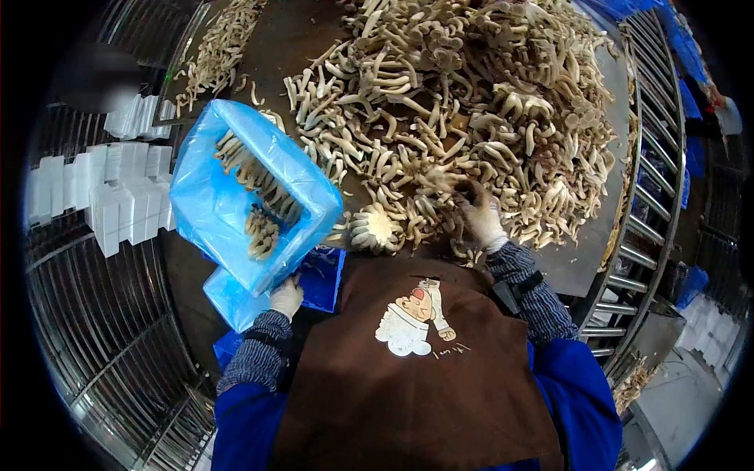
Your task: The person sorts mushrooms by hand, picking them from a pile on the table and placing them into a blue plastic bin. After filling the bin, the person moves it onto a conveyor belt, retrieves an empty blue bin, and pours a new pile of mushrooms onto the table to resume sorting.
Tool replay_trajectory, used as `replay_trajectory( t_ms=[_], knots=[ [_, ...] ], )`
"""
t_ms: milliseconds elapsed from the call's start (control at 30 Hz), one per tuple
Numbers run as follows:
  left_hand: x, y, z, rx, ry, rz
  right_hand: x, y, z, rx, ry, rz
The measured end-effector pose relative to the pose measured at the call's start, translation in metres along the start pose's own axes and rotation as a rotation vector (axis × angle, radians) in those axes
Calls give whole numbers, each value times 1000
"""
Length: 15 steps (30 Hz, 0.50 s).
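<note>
At the near edge of a tilted box lined with blue plastic point(192, 184), my left hand point(287, 298) in a white glove is closed on the liner's rim. Rows of mushrooms point(263, 188) lie inside that box, stems side by side. My right hand point(481, 216), gloved with darkened fingertips, reaches into the near side of a large mushroom pile point(471, 78). Its fingers curl around mushrooms there; the fingertips are partly hidden. A round bundle of mushrooms with a pale cut face point(381, 226) sits between my hands, touching neither.
A blue crate point(323, 279) stands under the lined box at the table's near edge. A smaller mushroom heap point(224, 47) lies at the far left. White boxes point(118, 196) are stacked on the left. A metal roller rack point(648, 173) runs along the right side.
</note>
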<state>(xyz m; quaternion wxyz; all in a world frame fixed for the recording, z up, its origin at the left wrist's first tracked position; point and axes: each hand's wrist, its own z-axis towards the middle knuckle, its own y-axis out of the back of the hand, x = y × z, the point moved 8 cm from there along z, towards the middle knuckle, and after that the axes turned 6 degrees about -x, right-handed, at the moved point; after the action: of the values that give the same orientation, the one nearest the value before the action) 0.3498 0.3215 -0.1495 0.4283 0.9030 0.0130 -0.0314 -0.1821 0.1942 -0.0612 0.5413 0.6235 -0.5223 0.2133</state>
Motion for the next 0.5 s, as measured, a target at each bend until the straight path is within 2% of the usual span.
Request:
replay_trajectory(
  t_ms=[67, 133, 200, 267, 333, 400, 433, 467, 500],
  knots=[
    [-2, 12, 4, -118, 35, 54, 5, -6, -3, -10, 87, -28],
    [-8, -4, -6, 316, 242, -34, -17, -14, 4, 21, 110, -186],
    [-71, 22, -11, 444, -15, -104, -30, -9, 0, 4, 48, -168],
    [-144, 91, -19, 424, -135, -217, -26, -3, -3, 57, 226, -175],
    [-213, 161, -10, 195, -411, -202, -34, -5, -9, 283, 140, -362],
    [-258, 191, 18, 124, -472, -348, -57, -19, -16, 348, 245, -464],
    [-283, 203, 38, 42, -535, -394, -37, -9, -22, 404, 192, -465],
    [-311, 217, 59, -42, -602, -438, -31, 1, -27, 242, 332, -503],
    [-346, 233, 74, -91, -654, -362, -29, 24, -26, 109, 215, -399]
  ],
)
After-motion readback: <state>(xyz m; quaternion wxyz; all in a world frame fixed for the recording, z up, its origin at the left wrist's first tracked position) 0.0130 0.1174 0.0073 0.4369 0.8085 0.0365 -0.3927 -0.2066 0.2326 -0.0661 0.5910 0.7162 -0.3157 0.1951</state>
